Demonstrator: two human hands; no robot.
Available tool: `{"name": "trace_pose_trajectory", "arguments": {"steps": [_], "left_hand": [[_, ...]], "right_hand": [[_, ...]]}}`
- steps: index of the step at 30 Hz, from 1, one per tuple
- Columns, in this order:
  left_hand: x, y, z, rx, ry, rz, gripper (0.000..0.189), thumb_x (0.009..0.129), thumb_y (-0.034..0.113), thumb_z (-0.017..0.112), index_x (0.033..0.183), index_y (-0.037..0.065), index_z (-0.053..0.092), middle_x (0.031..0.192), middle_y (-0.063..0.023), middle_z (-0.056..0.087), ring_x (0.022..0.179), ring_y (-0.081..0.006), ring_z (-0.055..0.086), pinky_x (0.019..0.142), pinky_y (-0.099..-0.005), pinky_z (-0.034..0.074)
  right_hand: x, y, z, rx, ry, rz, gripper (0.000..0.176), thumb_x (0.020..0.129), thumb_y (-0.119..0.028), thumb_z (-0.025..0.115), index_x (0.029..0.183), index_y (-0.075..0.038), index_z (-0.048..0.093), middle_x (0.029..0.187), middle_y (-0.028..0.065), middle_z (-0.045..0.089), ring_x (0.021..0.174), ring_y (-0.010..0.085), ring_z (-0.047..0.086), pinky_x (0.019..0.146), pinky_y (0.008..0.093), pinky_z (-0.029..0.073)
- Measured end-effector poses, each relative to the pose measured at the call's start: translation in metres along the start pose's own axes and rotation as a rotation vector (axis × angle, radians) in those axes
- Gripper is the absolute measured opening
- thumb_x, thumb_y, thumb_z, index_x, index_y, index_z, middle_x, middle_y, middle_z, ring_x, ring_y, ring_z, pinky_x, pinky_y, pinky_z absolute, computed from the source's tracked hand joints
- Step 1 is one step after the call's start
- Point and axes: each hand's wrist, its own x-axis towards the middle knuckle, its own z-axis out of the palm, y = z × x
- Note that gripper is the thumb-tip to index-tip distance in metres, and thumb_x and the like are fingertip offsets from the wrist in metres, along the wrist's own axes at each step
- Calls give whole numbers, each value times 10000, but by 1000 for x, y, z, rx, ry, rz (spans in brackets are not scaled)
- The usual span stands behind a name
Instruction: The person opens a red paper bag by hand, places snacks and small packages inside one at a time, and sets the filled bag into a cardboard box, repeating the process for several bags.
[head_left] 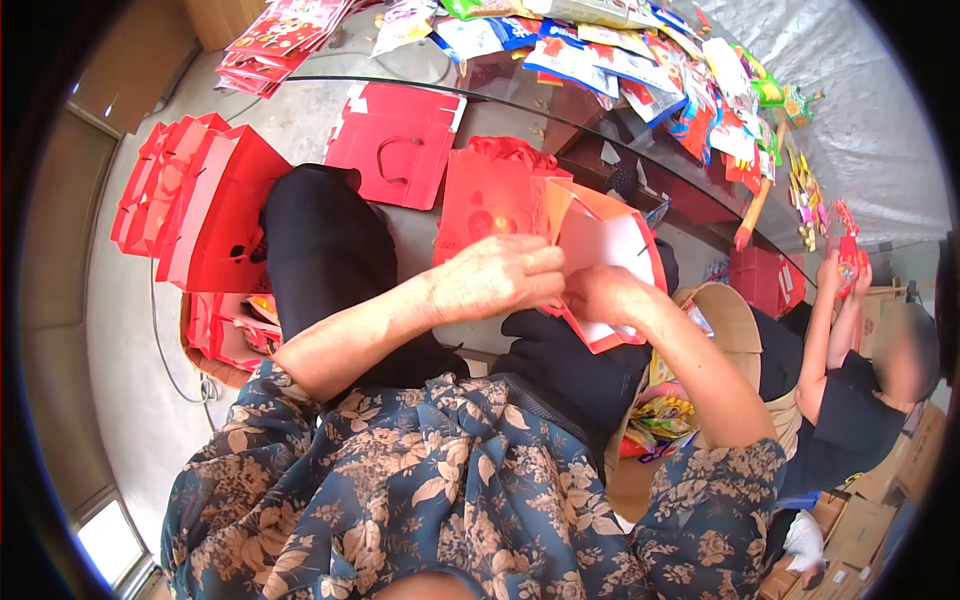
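A red paper gift bag (652,262) with a white inside tilts open in front of my lap. My left hand (500,280) is closed in a pinch at its left edge; any small thing between the fingertips is hidden. My right hand (603,297) reaches into the mouth of that bag, fingers curled against the inner left wall. What they grip there does not show. A short dark cord end pokes through the bag's far wall. Just left of it is another red gift bag (480,200) with gold print, partly behind my left hand.
A flat red bag (395,145) with a cord handle lies ahead. Several red bags (215,200) stand at left above a filled box (232,340). Snack packets (640,70) cover the dark glass table. At right are a carton of packets (655,425) and a co-worker (850,400) holding a red item.
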Motion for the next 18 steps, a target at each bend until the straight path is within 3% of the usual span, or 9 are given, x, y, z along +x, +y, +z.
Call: {"name": "trace_pose_trajectory", "arguments": {"steps": [4,9,11,13,15,18], "left_hand": [[11,12,-6,63,-11,57,153,771,156,673,837,82,557,878,-74,497,817,-249,577,707,-367,523],[19,26,-8,124,-20,121,173,725,142,653,866,73,579,872,-58,488,803,-219,570,704,-340,528],[19,32,-5,144,-4,181,169,722,148,651,857,76,578,871,-57,489,806,-216,568,715,-333,529],[22,41,-8,134,-1,217,167,707,146,641,845,72,583,861,-57,483,808,-213,563,756,-332,527],[22,49,-6,130,-21,236,129,720,152,631,816,75,592,854,-56,486,825,-211,563,788,-335,516],[21,63,-4,125,-69,261,154,687,132,625,819,56,610,839,-61,458,810,-223,562,884,-372,519]], "right_hand": [[-17,-11,-5,-65,147,-31,205,851,-265,627,826,-83,720,887,117,703,847,352,671,741,464,532],[-24,-17,10,-206,216,-115,204,855,-265,625,818,-87,716,928,91,724,925,315,683,839,428,531],[-25,-15,20,-158,302,-156,218,871,-259,612,944,-78,710,1024,106,720,1002,303,673,913,418,510],[-32,-36,8,-39,512,-191,345,895,-208,597,1203,-56,627,1202,139,673,1146,295,627,1024,413,458],[-34,-44,4,229,547,-216,353,905,-185,588,1230,-49,603,1220,152,658,1155,301,620,1013,405,464],[-31,-49,-2,332,632,-221,346,909,-178,584,1228,-46,602,1214,154,659,1149,301,621,1007,402,467]]}}
